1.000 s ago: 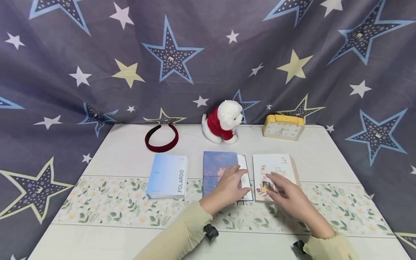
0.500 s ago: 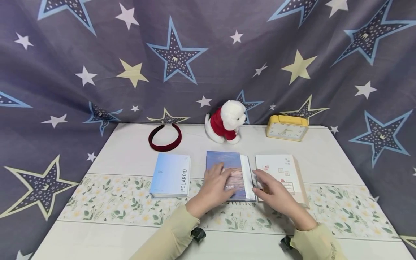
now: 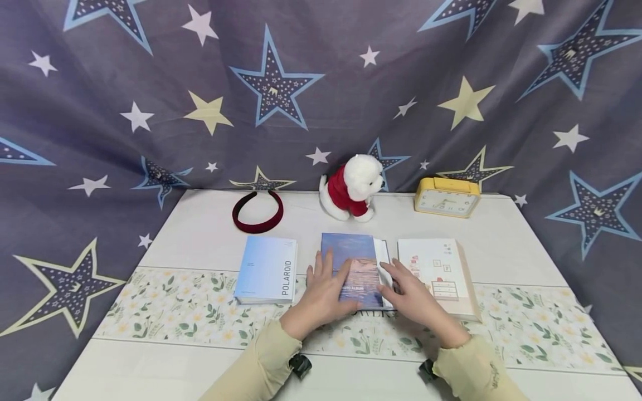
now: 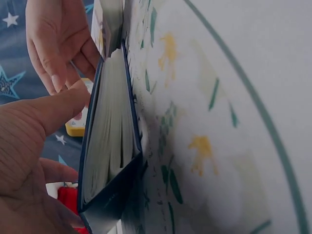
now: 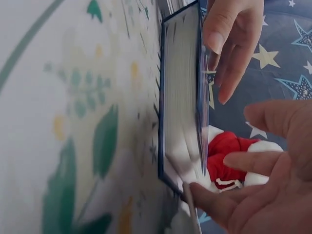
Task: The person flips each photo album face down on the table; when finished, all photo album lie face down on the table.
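A blue-purple photo album (image 3: 363, 273) with a sunset sea cover lies in the middle of the table, a white strip along its right side. My left hand (image 3: 321, 295) rests over the left part of its cover with fingers spread. At the album's right edge is my right hand (image 3: 413, 295), its fingers extended and slightly bent. In the right wrist view, a fingertip (image 5: 200, 192) of this hand touches a thin edge beside the album; the thumb stands apart. The left wrist view shows the album's page block (image 4: 109, 122) between dark blue covers.
To the left lies a light-blue POLAROID album (image 3: 266, 270); to the right, a white book (image 3: 443, 259) with small drawings. Behind them are a dark red headband (image 3: 258, 226), a white plush dog (image 3: 346, 189) in red and a yellow clock (image 3: 446, 196). A star-patterned curtain (image 3: 346, 111) hangs behind.
My left hand has moved left across the album's cover. My right hand has shifted left from over the white book to the album's right edge. The view has turned slightly.
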`<state>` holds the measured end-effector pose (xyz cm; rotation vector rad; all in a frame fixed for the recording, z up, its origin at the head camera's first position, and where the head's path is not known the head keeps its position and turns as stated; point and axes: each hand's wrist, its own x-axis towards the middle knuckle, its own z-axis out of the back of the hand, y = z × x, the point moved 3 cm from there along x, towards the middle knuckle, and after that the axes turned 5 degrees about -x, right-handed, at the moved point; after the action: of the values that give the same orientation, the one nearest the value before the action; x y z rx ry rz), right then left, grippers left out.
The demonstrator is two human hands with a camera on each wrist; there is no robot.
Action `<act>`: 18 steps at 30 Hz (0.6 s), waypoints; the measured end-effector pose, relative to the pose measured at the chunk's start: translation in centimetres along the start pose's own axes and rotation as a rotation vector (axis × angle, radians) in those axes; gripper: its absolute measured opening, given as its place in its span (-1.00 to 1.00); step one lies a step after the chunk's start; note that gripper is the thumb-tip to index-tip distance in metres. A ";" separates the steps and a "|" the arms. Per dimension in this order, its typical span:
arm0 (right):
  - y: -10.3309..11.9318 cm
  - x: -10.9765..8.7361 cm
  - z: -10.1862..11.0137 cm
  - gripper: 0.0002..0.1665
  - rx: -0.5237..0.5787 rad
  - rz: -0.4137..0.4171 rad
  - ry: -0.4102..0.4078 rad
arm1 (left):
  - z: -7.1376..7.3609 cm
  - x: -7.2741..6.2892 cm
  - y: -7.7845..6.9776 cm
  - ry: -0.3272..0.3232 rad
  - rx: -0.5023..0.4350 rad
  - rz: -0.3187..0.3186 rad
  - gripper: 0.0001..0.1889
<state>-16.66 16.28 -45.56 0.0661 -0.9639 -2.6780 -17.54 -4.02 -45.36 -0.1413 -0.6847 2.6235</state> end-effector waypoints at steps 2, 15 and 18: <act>0.2 0.1 -0.1 -0.31 -0.029 -0.023 -0.003 | -0.1 -0.1 0.2 0.024 -0.003 0.006 0.00; 0.7 0.5 -0.1 -0.39 0.050 -0.131 0.067 | -0.5 -0.3 1.0 0.101 -0.055 0.023 -0.01; 0.3 0.7 0.0 -0.43 0.173 -0.132 0.064 | -0.3 -0.4 1.1 0.111 -0.076 0.028 -0.01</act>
<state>-17.22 15.87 -45.33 0.2587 -1.2076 -2.6844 -17.54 -4.88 -46.15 -0.3186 -0.7493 2.5947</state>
